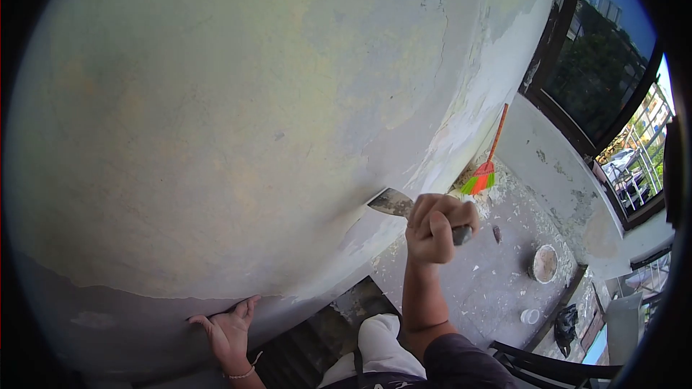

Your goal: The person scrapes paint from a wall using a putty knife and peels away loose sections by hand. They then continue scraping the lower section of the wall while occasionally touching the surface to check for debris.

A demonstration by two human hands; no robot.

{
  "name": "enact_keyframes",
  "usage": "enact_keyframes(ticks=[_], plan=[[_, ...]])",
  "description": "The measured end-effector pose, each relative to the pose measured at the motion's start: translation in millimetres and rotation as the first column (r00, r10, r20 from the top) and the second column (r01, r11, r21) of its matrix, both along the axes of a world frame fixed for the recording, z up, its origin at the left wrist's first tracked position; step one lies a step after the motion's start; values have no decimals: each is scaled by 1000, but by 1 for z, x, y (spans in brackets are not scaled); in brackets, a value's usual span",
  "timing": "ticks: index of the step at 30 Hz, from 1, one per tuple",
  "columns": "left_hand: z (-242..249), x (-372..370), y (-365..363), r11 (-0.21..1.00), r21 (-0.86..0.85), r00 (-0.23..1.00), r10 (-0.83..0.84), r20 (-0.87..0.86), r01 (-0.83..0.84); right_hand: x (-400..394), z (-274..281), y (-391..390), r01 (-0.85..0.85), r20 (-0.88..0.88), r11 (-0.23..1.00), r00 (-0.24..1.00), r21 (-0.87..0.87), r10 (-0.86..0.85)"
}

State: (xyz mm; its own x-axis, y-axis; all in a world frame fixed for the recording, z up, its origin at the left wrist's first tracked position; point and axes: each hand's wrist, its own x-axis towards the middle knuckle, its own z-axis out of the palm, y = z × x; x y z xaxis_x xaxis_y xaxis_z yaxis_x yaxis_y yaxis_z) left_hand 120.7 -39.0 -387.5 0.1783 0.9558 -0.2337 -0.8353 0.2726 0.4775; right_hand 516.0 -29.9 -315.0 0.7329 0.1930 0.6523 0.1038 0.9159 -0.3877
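My right hand is closed around the handle of a scraper, whose broad, stained blade points left and meets or nearly meets the wall. The handle's dark end sticks out past my fist. Lower left, my left hand rests against the grey lower part of the wall with its fingers apart and nothing in it. Pale greenish paint covers most of the wall, with patches and cracks toward the right.
A broom leans in the corner. On the debris-strewn floor stand a bucket and a small white cup. Dark steps descend below me. A black bag, a railing and windows are at right.
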Motion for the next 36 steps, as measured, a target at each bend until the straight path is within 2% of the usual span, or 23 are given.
enact_keyframes(ticks=[2, 4, 5, 6, 8, 9, 12, 15, 18, 19, 21, 23, 25, 26, 28, 29, 32, 35, 36], plan=[[-3, -1, 0, 996, 79, 995, -24, -94, 32, -2, 5, -14, -48, 22, 979, 999, 196, 45], [3, 0, 1, 998, -59, 993, 24, 114, -17, -20, -16, 8, 13, -40, 991, 999, -133, -18], [5, -2, -2, 990, -140, 976, 55, 210, -25, -19, -50, 28, 188, 138, 890, 980, -415, -142], [3, -3, -5, 995, -101, 990, 32, 137, -19, -24, -59, 34, 97, 109, 853, 993, -513, -47], [-4, -3, -1, 1000, 14, 1000, 9, -8, -9, -18, -75, 23, 124, 82, 900, 992, -417, -98], [-4, 2, 3, 1000, 20, 1000, 15, 2, -15, -20, -54, 16, 54, 4, 978, 999, -202, -55], [3, 0, -4, 1000, -15, 1000, 13, -29, -13, -17, -26, -6, 77, -16, 997, 997, -7, -78], [0, 2, -2, 1000, 13, 999, 2, -46, -1, -18, -20, -20, 118, -126, 993, 985, 1, -117], [-2, -4, -3, 999, 47, 999, -23, -48, 25, -24, -41, -38, 66, -315, 938, 932, -339, -180], [-7, -8, -3, 999, 42, 999, -28, -30, 29, -24, -58, -42, 7, -331, 899, 928, -437, -168], [-13, -9, 1, 999, 27, 999, -35, 21, 35, -28, -81, -60, -148, -341, 718, 931, -680, -131], [-13, -10, 0, 999, -1, 996, -38, 74, 38, -31, -91, -82, -239, -315, 476, 945, -846, -86], [-9, -8, 1, 992, -125, 981, 30, 193, -5, -33, -93, -102, -250, -259, 218, 966, -943, -14], [-8, -7, 1, 982, -190, 966, 68, 248, -20, -29, -95, -111, -130, -122, 165, 991, -978, 58], [-18, -10, 4, 990, -138, 969, 26, 245, 8, -25, -89, -127, 123, 137, 74, 966, -990, 217], [-24, -13, 4, 993, -112, 970, 6, 241, 22, -22, -72, -135, 168, 139, -70, 942, -983, 306], [-20, -5, 1, 999, -32, 997, -26, 76, 29, -11, -45, -146, 320, 190, -188, 845, -929, 499], [-15, 9, -1, 966, -251, 995, 76, 65, -57, -2, -41, -155, 397, 219, -208, 792, -894, 569], [-19, 14, -3, 968, -244, 998, 62, 2, -60, 0, -40, -157, 417, 229, -205, 775, -886, 589]])
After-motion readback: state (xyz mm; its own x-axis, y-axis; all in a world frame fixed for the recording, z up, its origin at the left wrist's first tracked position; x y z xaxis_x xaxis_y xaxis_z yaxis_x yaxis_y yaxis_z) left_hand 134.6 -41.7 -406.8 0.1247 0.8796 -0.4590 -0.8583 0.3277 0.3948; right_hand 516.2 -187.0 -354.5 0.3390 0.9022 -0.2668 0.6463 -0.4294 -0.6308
